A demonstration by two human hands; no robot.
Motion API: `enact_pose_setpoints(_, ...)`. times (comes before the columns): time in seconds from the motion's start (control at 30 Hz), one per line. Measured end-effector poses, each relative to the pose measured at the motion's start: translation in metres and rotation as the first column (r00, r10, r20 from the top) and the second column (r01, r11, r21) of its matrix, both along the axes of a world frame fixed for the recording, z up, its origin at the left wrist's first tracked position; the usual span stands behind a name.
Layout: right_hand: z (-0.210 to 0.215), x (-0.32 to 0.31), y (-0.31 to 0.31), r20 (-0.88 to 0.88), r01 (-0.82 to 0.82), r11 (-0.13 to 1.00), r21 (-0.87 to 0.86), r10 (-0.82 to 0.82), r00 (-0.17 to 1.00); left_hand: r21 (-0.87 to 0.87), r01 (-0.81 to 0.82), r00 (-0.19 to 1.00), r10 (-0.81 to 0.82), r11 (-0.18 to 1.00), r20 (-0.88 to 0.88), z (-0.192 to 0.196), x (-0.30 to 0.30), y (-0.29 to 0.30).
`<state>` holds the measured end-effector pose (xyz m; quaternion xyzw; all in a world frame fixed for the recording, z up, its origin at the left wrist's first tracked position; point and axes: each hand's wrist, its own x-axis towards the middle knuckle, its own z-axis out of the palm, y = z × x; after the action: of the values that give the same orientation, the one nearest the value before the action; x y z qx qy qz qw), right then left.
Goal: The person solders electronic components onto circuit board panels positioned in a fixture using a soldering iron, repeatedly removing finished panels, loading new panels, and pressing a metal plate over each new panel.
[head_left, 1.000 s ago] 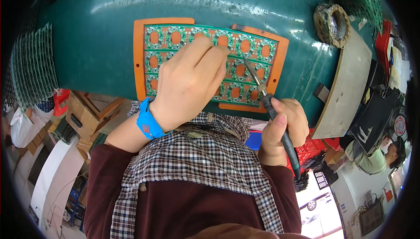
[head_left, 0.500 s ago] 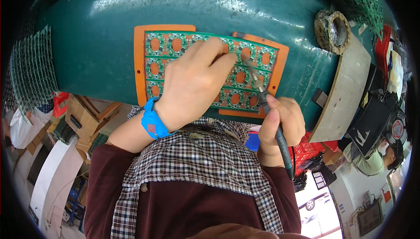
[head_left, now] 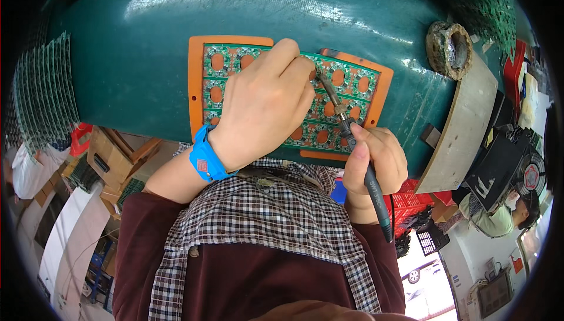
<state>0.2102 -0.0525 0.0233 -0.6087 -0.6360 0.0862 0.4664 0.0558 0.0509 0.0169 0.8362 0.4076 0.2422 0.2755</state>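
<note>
Green circuit panel in orange frame, near table front edge. Soldering iron tip shifted leftward along top row, meeting left hand fingertips; right hand grip closed around handle. Soldering seemingly advancing.

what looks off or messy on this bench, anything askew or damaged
Nothing looks spilled or broken. The green circuit panel lies flat in its orange frame on the green table. The left hand rests on it, and the right hand holds the soldering iron. The crusty grey tip-cleaning pot looks worn, but it is upright.
</note>
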Motion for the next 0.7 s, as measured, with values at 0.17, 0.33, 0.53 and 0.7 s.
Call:
enact_pose_setpoints(0.17,0.001,0.003,-0.005,-0.037,0.041,0.999,0.02,-0.04,0.999,-0.051,-0.002,0.998,0.005,0.999,0.062,-0.003,0.0,0.001)
enact_pose_setpoints(0.33,0.002,0.0,0.0,-0.024,0.026,1.0,-0.015,-0.027,0.999,0.006,-0.026,1.0,0.026,1.0,0.006,-0.002,0.004,-0.002)
enact_pose_setpoints(0.53,0.005,0.0,-0.003,-0.014,0.026,0.999,-0.043,-0.026,1.0,-0.074,-0.01,1.0,0.011,0.997,0.008,0.0,0.003,-0.001)
enact_pose_setpoints(0.7,0.008,0.002,-0.024,-0.034,0.039,0.999,0.001,-0.039,0.999,-0.037,0.016,0.998,-0.014,0.999,0.062,0.005,-0.008,-0.016)
